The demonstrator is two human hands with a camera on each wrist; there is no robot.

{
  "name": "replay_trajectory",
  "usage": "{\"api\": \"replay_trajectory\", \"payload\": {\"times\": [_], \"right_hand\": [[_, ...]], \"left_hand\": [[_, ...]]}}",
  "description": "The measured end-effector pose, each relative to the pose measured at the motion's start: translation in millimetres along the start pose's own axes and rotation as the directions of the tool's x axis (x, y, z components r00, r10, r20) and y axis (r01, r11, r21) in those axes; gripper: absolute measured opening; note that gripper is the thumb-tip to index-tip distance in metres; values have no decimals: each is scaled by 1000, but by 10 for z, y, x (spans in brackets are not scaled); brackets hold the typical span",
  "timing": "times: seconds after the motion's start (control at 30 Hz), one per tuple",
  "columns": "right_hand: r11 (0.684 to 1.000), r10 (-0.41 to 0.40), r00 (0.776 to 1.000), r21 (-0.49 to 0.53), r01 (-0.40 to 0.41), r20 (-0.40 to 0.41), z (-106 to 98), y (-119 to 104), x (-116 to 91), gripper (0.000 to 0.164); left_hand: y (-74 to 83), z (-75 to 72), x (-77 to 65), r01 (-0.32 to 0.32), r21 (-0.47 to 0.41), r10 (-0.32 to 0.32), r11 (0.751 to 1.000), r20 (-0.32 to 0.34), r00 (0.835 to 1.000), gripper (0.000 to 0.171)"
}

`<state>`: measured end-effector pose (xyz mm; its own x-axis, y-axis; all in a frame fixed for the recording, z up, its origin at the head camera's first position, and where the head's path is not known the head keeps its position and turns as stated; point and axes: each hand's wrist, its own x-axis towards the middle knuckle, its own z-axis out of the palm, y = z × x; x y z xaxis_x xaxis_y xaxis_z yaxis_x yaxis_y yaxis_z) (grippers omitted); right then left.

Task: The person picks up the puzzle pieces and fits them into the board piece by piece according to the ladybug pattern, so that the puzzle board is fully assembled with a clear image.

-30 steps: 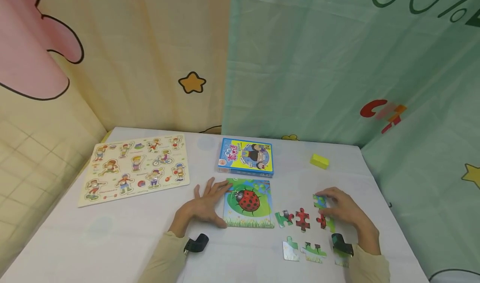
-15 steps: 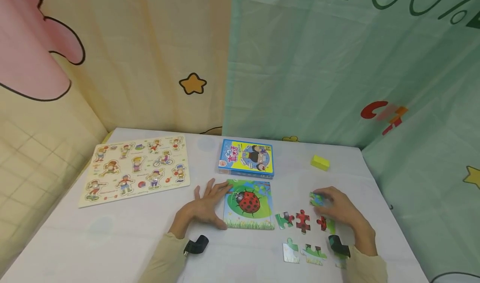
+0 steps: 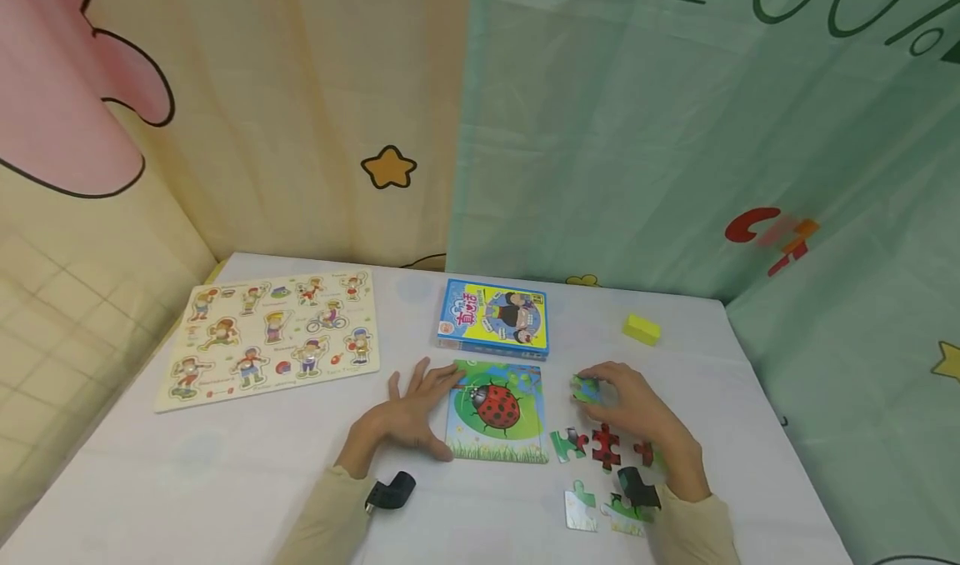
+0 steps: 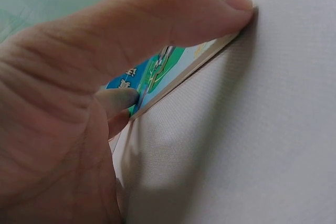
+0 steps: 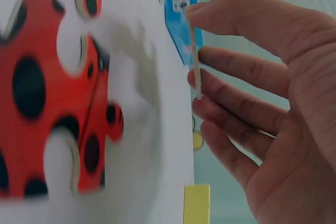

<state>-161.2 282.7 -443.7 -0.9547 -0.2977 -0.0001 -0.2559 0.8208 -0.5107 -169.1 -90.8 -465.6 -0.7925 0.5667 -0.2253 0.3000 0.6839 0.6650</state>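
My right hand (image 3: 630, 402) pinches a blue-and-green jigsaw puzzle piece (image 3: 587, 390) between thumb and fingers, above the table. Edge-on in the right wrist view, the piece (image 5: 196, 61) appears as a thin strip. On the left, my left hand (image 3: 411, 411) is spread along the left edge of a square ladybug picture board (image 3: 497, 440), fingertips at its far corner and thumb at its near one. The thumb (image 4: 210, 19) lies over the board's edge in the left wrist view. Loose ladybug pieces, including a red one (image 3: 605, 447), lie right of the board.
Behind the board lies a blue-and-yellow box (image 3: 491, 319). A wooden puzzle board (image 3: 270, 332) with figures of children is at the left. At the back right sits a yellow block (image 3: 642, 329). Below the red pieces are grassy pieces (image 3: 581, 510), one partly behind the right wrist camera.
My right hand has lifted the blue-and-green puzzle piece from the right side and carried it leftward, toward the ladybug board. My left hand stays at the board's edge.
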Motion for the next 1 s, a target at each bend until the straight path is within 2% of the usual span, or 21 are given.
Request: {"api": "replay_trajectory", "payload": {"times": [0.37,0.57,1.0], "right_hand": [[994,-103,992,-11,105,78,229,-402,279,42],[985,-163,983,-34,166,89,345,-557,401,41],[982,-122,988,-133,134,95,472,-631,489,40]], "left_hand": [[-19,3,28,5,-7,-5,1000,1,1000,118],[-11,-8,16,10,-10,-10,1000,6,1000,117],[-16,1,20,8,-10,-7,1000,7,1000,117]]}}
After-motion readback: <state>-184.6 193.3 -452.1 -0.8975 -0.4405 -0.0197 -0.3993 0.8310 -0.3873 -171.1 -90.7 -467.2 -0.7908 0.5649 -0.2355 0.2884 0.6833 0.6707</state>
